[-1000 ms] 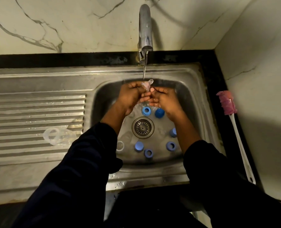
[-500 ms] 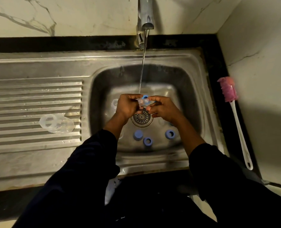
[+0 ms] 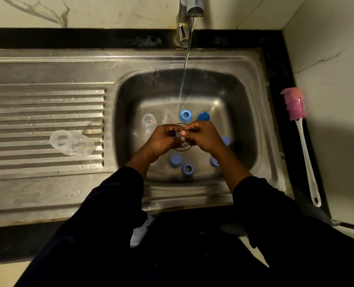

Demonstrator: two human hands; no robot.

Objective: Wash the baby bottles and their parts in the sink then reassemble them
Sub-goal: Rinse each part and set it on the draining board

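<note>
head view: left hand [image 3: 163, 138] and right hand [image 3: 205, 137] are held together over the sink [image 3: 252, 125], fingers curled round a small clear part [image 3: 177, 133]. blue rings [image 3: 185, 115] are scattered below; a clear bottle [image 3: 72, 142] is laid on the drainboard [image 3: 37, 112].

Single head view, looking steeply down, close over sink [image 3: 261, 129] basin

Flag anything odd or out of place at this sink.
The tap runs, yet its stream misses both the left hand and right hand and lands beside a blue ring in the basin. A clear bottle lies on its side on the drainboard.
</note>
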